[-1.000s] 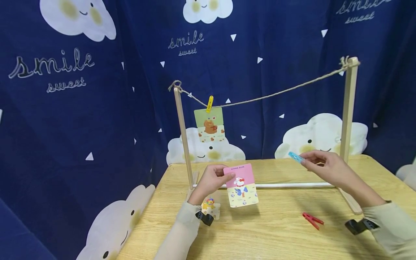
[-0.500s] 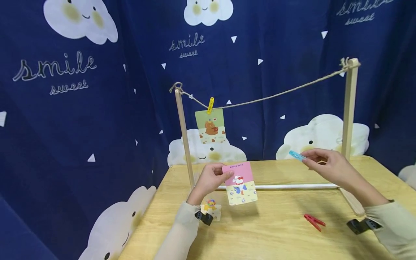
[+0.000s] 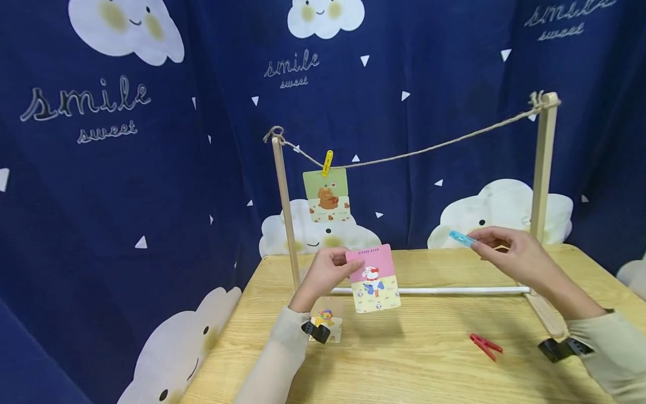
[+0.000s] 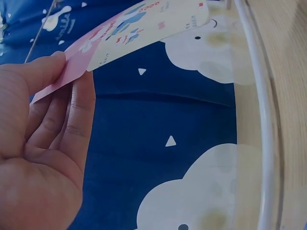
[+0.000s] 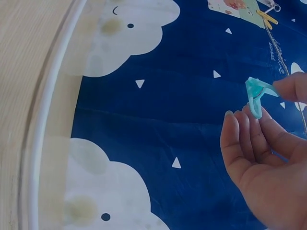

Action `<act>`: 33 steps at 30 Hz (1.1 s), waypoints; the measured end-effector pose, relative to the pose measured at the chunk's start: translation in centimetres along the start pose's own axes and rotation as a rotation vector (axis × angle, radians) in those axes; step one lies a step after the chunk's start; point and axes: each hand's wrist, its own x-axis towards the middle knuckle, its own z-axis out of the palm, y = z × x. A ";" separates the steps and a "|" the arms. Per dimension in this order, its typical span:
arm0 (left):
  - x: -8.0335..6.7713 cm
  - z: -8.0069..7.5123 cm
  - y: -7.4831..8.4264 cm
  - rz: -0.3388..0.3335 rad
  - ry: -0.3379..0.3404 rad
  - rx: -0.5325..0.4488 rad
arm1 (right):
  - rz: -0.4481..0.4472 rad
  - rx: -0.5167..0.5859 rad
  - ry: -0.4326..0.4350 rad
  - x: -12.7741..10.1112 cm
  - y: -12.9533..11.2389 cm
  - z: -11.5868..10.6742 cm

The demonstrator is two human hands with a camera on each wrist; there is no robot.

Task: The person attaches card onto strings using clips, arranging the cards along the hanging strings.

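Light wooden surface [image 3: 414, 365], grain running sideways. Bore a red clothespin [image 3: 485, 345] toward the right and a small cartoon card [image 3: 328, 325] toward the left. Also carried the wooden frame's base with its white crossbar [image 3: 454, 290].

Head view looks down; wrist views close, sharing the backdrop [image 3: 126, 224].
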 end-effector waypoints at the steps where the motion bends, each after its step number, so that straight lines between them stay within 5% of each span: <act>1: 0.1 0.0 0.1 0.004 0.003 0.002 | 0.002 0.003 -0.002 0.0 0.0 -0.1; 33: 1.4 -1.4 2.5 0.084 0.032 0.049 | 0.041 -0.054 0.014 1.4 -1.9 -2.1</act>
